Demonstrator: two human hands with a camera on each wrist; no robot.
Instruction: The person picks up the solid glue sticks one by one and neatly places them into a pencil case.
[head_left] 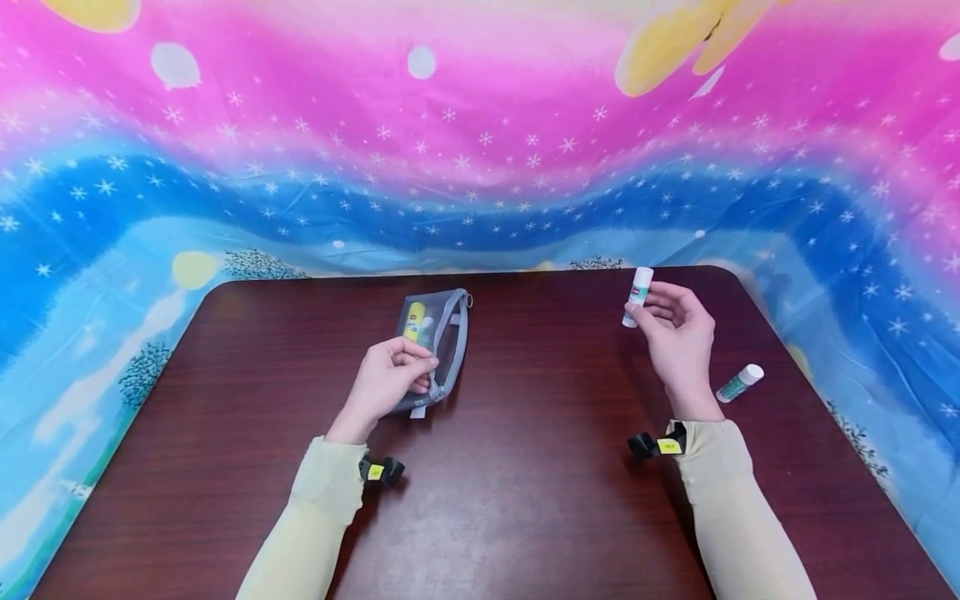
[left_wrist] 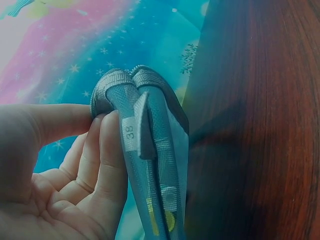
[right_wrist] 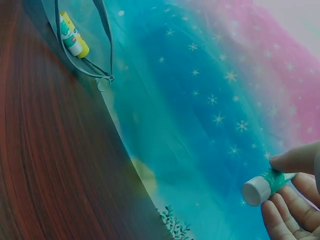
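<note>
My left hand (head_left: pixel 386 379) pinches the rim of a grey mesh zipper pouch (head_left: pixel 452 354) between thumb and fingers. The pouch's zip is undone and its mouth gapes toward the right. Inside lie a yellow glue stick (head_left: pixel 413 320) and a white and green glue stick (right_wrist: pixel 71 39), side by side. Up at the table's far right, my right hand (head_left: pixel 681 333) holds another white and green glue stick (head_left: pixel 641 287), tilted near upright, between thumb and fingers. One more capped glue stick (head_left: pixel 740 383) lies on the table, right of my right wrist.
The dark wooden table (head_left: pixel 510 467) has rounded far corners. A colourful cloth (head_left: pixel 480 150) with snowflakes hangs behind it and along both sides. Each wrist wears a black camera strap over a pale yellow sleeve (head_left: pixel 315 508).
</note>
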